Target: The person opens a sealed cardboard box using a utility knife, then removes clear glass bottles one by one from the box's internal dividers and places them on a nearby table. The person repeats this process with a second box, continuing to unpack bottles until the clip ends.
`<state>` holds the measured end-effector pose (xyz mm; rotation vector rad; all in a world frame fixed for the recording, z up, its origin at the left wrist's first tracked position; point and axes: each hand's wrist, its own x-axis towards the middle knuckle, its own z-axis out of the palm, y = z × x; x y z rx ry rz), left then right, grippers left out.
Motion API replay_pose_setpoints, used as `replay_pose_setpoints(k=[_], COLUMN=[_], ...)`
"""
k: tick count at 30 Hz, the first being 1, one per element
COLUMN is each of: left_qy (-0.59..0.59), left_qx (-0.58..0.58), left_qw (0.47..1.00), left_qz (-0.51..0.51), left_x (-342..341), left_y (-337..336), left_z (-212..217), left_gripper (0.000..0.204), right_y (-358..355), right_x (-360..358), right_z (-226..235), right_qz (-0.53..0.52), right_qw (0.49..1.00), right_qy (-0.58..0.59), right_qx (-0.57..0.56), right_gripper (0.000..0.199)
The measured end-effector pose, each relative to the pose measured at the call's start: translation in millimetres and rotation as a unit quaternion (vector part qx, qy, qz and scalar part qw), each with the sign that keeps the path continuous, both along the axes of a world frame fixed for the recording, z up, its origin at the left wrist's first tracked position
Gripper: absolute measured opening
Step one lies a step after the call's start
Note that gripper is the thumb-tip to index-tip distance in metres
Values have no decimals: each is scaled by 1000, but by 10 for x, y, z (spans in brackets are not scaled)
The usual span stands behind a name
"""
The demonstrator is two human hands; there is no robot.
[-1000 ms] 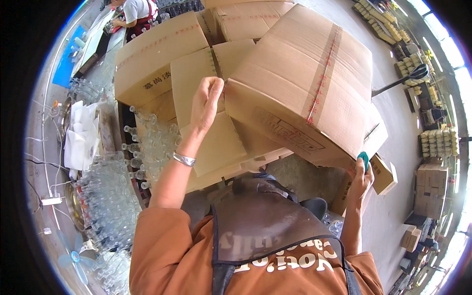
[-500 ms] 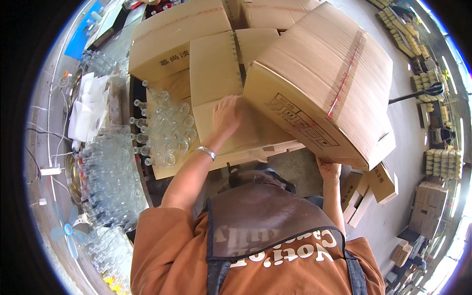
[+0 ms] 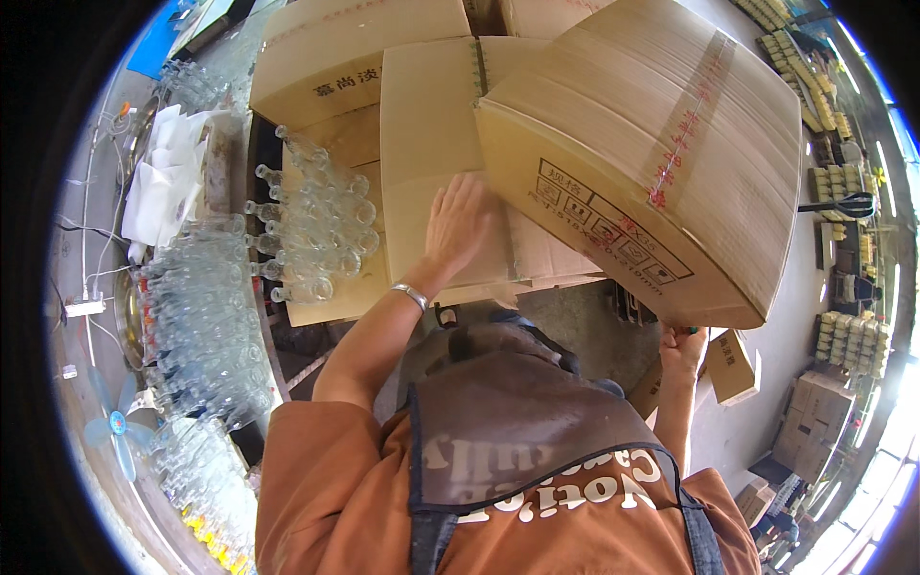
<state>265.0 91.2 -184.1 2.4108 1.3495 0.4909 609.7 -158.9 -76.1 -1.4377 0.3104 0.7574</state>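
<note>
A large taped cardboard carton (image 3: 632, 163) sits tilted at the right of the stack, its printed side towards me. My right hand (image 3: 682, 353) is closed at this carton's lower near edge; the fingertips are partly hidden, and a small green spot shows beside them. My left hand (image 3: 462, 222) lies open, fingers stretched, on top of a lower carton (image 3: 426, 125), close to the tilted carton's left corner. Left of that lower carton, several clear glass bottles (image 3: 321, 225) lie side by side on cardboard.
More cartons (image 3: 359, 57) stand behind. Many glass bottles (image 3: 201, 326) and white wrapping sheets (image 3: 172, 182) cover the bench at left, near a blue fan (image 3: 119, 424). A smaller carton (image 3: 734, 369) sits on the floor at right. Stacked goods (image 3: 853, 340) line the far right.
The tilted carton has shifted right and slightly nearer, and my right hand has moved right with it. My left hand stays flat on the lower carton, a little further right in view.
</note>
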Motion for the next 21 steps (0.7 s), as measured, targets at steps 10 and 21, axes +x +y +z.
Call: replay_pose_setpoints(k=[10,21], left_qy=[-345,-377], left_qx=[-284,-106], left_qw=[892,920], left_qz=[75,-1], left_x=[368,701], left_y=[326,751], left_z=[651,1843], left_gripper=[58,70], right_y=[-105,-29], right_x=[182,180], right_z=[-386,65], right_qz=[-6,10], right_qw=[999,998], right_qy=[-42,-50], right_qx=[-13,28], right_gripper=[35,44])
